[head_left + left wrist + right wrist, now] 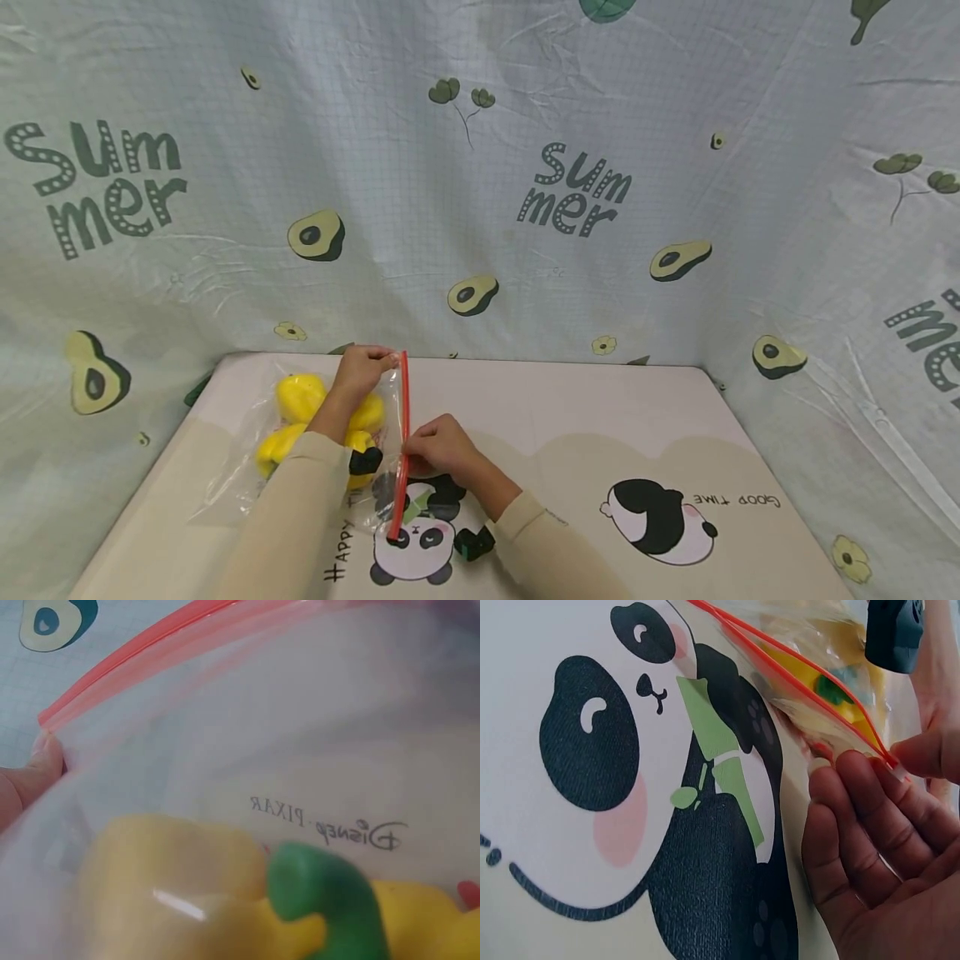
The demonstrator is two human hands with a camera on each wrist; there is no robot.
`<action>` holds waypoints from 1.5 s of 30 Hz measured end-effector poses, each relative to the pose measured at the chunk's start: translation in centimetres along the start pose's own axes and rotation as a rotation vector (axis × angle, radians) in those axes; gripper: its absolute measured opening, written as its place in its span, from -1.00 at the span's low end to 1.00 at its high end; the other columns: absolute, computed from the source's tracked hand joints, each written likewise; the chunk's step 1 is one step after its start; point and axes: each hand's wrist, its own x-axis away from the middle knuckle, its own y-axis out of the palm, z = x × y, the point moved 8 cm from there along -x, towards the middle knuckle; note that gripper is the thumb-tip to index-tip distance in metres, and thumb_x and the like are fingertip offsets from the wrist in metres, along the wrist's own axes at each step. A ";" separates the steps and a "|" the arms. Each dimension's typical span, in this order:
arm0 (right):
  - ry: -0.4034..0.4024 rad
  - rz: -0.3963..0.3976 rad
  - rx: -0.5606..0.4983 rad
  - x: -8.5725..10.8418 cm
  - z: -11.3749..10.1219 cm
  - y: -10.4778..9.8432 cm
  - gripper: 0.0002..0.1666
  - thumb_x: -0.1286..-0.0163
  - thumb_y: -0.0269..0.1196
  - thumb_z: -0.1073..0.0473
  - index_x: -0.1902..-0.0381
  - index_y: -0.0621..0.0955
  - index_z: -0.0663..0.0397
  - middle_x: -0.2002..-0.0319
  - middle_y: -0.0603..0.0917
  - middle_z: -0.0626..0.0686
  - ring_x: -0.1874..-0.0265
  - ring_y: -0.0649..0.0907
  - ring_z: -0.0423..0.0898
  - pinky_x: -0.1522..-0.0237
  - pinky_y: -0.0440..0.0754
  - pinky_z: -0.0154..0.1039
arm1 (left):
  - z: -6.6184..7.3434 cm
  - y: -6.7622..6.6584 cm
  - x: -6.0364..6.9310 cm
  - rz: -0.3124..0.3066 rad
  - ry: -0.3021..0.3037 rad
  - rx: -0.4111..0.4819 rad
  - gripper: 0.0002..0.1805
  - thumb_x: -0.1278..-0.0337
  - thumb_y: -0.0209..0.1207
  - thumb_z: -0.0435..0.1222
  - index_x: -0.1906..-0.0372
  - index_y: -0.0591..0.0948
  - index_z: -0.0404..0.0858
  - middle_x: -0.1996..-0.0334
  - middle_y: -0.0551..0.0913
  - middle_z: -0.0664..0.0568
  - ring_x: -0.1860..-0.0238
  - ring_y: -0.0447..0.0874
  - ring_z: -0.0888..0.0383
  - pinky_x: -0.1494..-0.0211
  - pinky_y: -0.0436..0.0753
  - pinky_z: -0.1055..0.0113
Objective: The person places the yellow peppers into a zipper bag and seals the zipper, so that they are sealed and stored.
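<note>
A clear zip bag with a red zip strip lies at the left of the table. Inside are several yellow bell peppers; one's curved green stem shows close up in the left wrist view. My left hand pinches the bag's far corner, at the end of the strip. Partway along the strip, my right hand pinches the zip between thumb and fingers. On the near side of that pinch, the two red edges stand apart in the right wrist view.
The pale table top carries printed pandas, one partly under the bag's mouth and another at the right. Behind and beside the table hangs a curtain with avocado prints. A dark wrist camera sits by the right wrist.
</note>
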 end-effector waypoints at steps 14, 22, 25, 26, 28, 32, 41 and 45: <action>0.003 -0.127 -0.005 0.7 0.4 0.6 -0.78 -0.33 0.39 0.19 0.41 0.82 0.26 0.61 0.75 0.07 0.68 0.71 -0.17 0.57 0.71 -0.39 | -0.2 0.1 -0.1 0.011 -0.028 -0.008 -0.59 -0.56 0.13 -0.14 -0.22 0.67 -0.35 -0.20 0.69 -0.27 -0.22 0.56 -0.18 -0.57 0.45 -0.11; 0.017 -0.200 -0.011 1.5 0.4 0.9 -0.77 -0.36 0.39 0.18 0.37 0.83 0.27 0.60 0.76 0.07 0.67 0.74 -0.17 0.55 0.72 -0.38 | -0.3 0.0 0.0 0.010 -0.039 -0.005 -0.59 -0.56 0.13 -0.14 -0.23 0.66 -0.35 -0.23 0.66 -0.27 -0.20 0.56 -0.17 -0.55 0.48 -0.10; 0.020 -0.225 -0.013 1.8 0.3 1.1 -0.77 -0.35 0.40 0.20 0.39 0.82 0.29 0.61 0.75 0.07 0.68 0.72 -0.19 0.57 0.70 -0.41 | -0.3 0.0 0.0 0.013 -0.030 -0.007 -0.60 -0.56 0.13 -0.15 -0.21 0.67 -0.35 -0.22 0.67 -0.27 -0.20 0.56 -0.17 -0.55 0.49 -0.10; 0.023 -0.232 -0.011 1.9 0.3 1.1 -0.78 -0.35 0.40 0.21 0.39 0.82 0.29 0.61 0.74 0.07 0.68 0.71 -0.19 0.58 0.69 -0.42 | -0.3 0.0 -0.1 0.013 -0.027 -0.006 -0.60 -0.56 0.14 -0.15 -0.21 0.67 -0.35 -0.22 0.67 -0.27 -0.20 0.57 -0.17 -0.54 0.49 -0.10; 0.030 -0.248 0.000 2.0 0.4 1.2 -0.79 -0.35 0.40 0.22 0.39 0.82 0.29 0.61 0.75 0.07 0.68 0.71 -0.20 0.59 0.68 -0.44 | -0.2 0.1 -0.1 0.013 -0.024 -0.004 -0.61 -0.55 0.14 -0.15 -0.20 0.68 -0.35 -0.21 0.67 -0.27 -0.21 0.57 -0.17 -0.54 0.49 -0.09; 0.039 -0.293 0.010 2.3 0.7 1.4 -0.79 -0.37 0.39 0.22 0.37 0.83 0.28 0.58 0.77 0.09 0.67 0.73 -0.21 0.58 0.69 -0.43 | -0.3 0.1 -0.1 0.011 -0.024 0.000 -0.61 -0.55 0.15 -0.15 -0.19 0.68 -0.35 -0.20 0.68 -0.27 -0.21 0.57 -0.17 -0.54 0.48 -0.11; 0.040 -0.321 -0.012 2.7 1.1 1.7 -0.80 -0.38 0.39 0.23 0.36 0.83 0.27 0.55 0.80 0.10 0.65 0.74 -0.21 0.56 0.69 -0.45 | -0.1 0.0 -0.1 0.028 -0.009 0.017 -0.60 -0.54 0.16 -0.16 -0.20 0.69 -0.36 -0.23 0.68 -0.27 -0.25 0.57 -0.17 -0.56 0.45 -0.12; 0.038 -0.327 -0.012 2.8 1.2 1.8 -0.80 -0.38 0.39 0.24 0.35 0.83 0.28 0.55 0.80 0.10 0.64 0.75 -0.21 0.55 0.69 -0.45 | -0.2 -0.1 -0.1 0.036 -0.017 0.027 -0.59 -0.53 0.17 -0.15 -0.21 0.68 -0.36 -0.25 0.68 -0.27 -0.30 0.56 -0.19 -0.57 0.43 -0.13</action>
